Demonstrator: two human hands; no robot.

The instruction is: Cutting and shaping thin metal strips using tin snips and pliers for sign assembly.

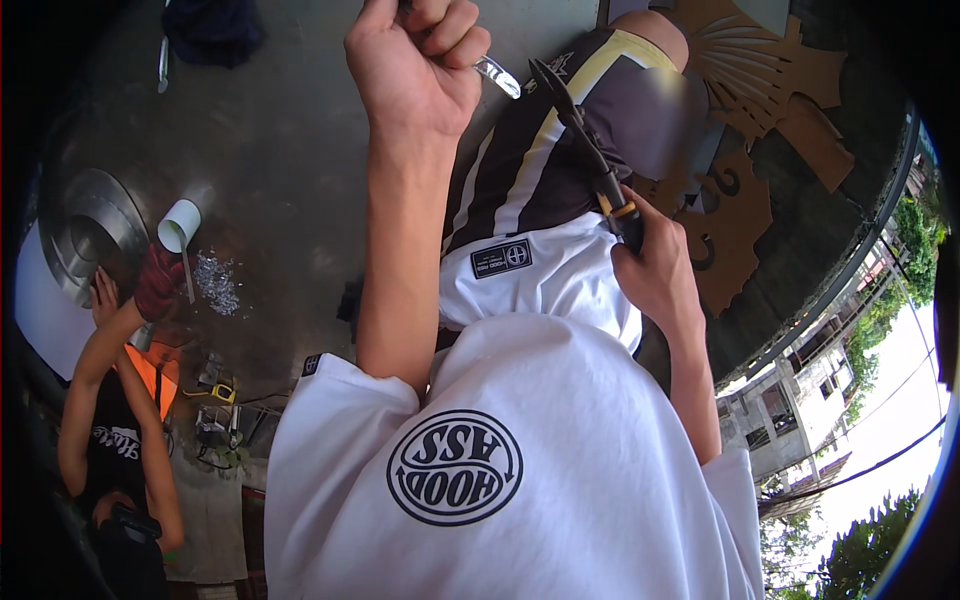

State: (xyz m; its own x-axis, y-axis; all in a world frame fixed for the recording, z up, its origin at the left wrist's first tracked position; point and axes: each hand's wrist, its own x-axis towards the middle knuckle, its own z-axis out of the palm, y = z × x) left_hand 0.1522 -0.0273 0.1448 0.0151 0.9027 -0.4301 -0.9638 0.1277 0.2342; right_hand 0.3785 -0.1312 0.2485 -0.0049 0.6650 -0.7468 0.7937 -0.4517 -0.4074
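High in the view, my left hand (pixel 415 65) is closed with its fingers curled. A curved, shiny silver strip (pixel 497 76) sticks out from it toward the right; the part inside the fist is hidden. My right hand (pixel 655 258) is wrapped round the handles of black snips (pixel 585 135) with yellow marks near the grip. Their blades point up and left over my dark shorts (pixel 540 160), and the tip lies close to the end of the strip. Whether blade and strip touch, I cannot tell.
Brown cut-out sheets (pixel 735 245) lie at right. At left, a co-worker's red-gloved hand (pixel 160 285) is by a white cylinder (pixel 180 225), silver scraps (pixel 216 283) and a round metal piece (pixel 95 230). A yellow tape measure (pixel 222 393) and dark cloth (pixel 210 30) lie farther off.
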